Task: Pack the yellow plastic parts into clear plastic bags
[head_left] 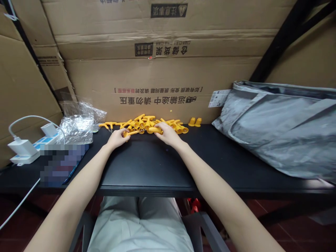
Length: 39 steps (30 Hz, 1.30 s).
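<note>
- From the head view, we see our left hand (118, 138) with its fingers clamped on a ridged yellow piece (130, 133), slim and apparently plastic, just in front of the pile.
- Our right hand (166, 132) is closed around a smooth yellow bar (154, 130), thick and round-ended, at the pile's front edge; the two hands stand apart.
- Between them we make out a thin metallic chain (141, 130) of small links; we cannot tell what its ends join.
- Behind our fingers lies a heap of yellow T-handled cones (147, 122), glossy and hollow, some with round mouths turned toward us.
- To the heap's right we see two yellow cups (195, 122), tapered and upright side by side.
- All of this rests on a smooth black tabletop (147, 164) with a soft sheen.
- At the back we face a corrugated cardboard panel (157, 73), matt brown, creased across, its printed characters upside down.
- On our right slumps a grey fabric bag (275, 129), wrinkled and slightly shiny, with a flat strap.
- On our left lie crinkled clear plastic wrap (77, 122) and a white power strip (44, 140) holding boxy chargers.
</note>
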Available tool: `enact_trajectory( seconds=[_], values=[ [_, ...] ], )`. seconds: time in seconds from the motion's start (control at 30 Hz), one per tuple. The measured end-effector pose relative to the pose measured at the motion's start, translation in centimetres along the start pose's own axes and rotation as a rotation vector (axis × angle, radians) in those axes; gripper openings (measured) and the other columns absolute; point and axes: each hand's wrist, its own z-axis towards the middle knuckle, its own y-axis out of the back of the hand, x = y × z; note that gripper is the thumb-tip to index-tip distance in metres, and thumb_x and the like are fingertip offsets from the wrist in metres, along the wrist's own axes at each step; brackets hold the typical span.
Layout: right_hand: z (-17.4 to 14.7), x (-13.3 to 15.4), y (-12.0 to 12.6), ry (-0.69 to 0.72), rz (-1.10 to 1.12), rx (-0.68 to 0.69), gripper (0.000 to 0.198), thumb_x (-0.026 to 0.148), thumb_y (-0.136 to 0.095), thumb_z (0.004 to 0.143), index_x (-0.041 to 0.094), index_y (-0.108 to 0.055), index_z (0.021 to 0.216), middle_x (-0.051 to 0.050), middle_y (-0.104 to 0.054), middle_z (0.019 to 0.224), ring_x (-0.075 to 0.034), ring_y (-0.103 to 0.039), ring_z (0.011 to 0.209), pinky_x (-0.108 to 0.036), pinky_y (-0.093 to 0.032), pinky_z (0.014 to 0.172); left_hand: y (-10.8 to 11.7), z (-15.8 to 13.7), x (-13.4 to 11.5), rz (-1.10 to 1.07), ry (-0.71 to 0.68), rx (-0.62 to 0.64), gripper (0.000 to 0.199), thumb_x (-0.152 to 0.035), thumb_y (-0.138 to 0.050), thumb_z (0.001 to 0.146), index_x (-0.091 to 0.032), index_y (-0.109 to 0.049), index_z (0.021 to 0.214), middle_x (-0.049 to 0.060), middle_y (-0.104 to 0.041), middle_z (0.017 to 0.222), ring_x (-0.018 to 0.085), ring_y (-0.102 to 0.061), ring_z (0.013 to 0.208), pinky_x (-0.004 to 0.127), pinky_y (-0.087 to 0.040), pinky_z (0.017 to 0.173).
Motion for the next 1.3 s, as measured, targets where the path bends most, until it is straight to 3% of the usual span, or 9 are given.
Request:
enact_trajectory(
  seconds=[0.67,1.3],
  values=[
    [-0.3,0.5,-1.3,0.130,-0.004,0.036,0.031,0.016,-0.053,0.082,0.021,-0.060,0.111,-0.010,-0.057,0.110,-0.024,-0.058,0.103,-0.045,-0.048,0.091,-0.2,-0.3,-1.5,0.013,-0.114,0.001,0.031,-0.037,-0.055,0.074,-0.018,-0.065,0.097,-0.002,-0.056,0.062,0.011,-0.049,0.057,0.023,-0.038,0.060],
    [-0.3,0.9,-1.8,0.144,0.085,0.116,0.031,0.019,-0.053,0.084,0.018,-0.056,0.115,-0.012,-0.058,0.107,-0.022,-0.058,0.098,-0.043,-0.045,0.090,-0.1,-0.4,-2.4,0.089,-0.175,-0.009,0.027,-0.030,-0.057,0.074,-0.019,-0.065,0.097,0.001,-0.064,0.072,0.014,-0.057,0.065,0.023,-0.041,0.064]
  ],
)
